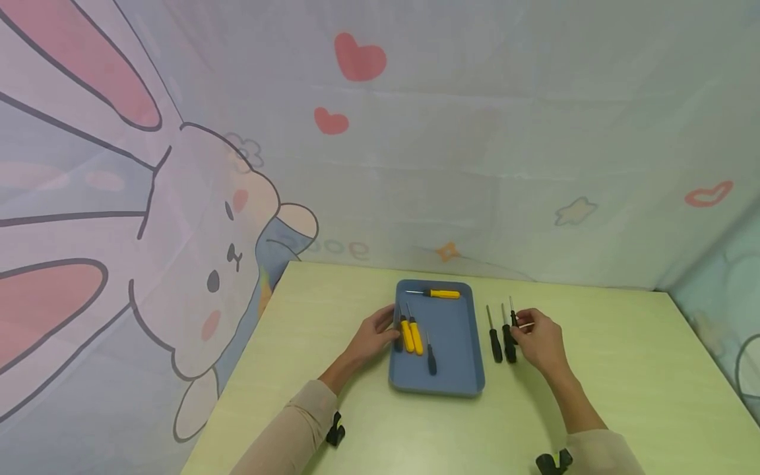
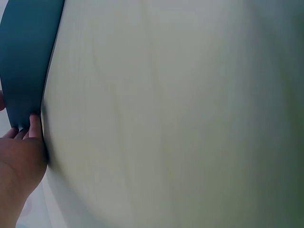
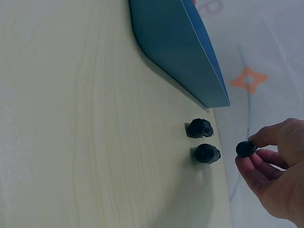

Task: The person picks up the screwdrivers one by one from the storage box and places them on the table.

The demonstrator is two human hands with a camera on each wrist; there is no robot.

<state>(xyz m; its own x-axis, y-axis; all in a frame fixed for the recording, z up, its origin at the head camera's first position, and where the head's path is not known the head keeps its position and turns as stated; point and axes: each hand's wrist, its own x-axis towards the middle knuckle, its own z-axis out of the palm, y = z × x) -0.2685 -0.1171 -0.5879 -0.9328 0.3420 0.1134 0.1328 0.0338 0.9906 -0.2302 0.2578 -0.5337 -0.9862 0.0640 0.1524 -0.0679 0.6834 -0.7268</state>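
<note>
Table [image 1: 332, 297] with blue tray [image 1: 457, 356] of screwdrivers [image 1: 417, 338]

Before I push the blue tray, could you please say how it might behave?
The blue tray should stay stiff, given its raised walls. It probably won't tip, lying broad and flat. The yellow-handled screwdrivers lying loose inside might slide.

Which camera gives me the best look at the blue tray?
The head view: it shows the blue tray nearly whole, with screwdrivers inside. The left wrist view shows only part of its outside; the right wrist view, mostly its outside.
</note>
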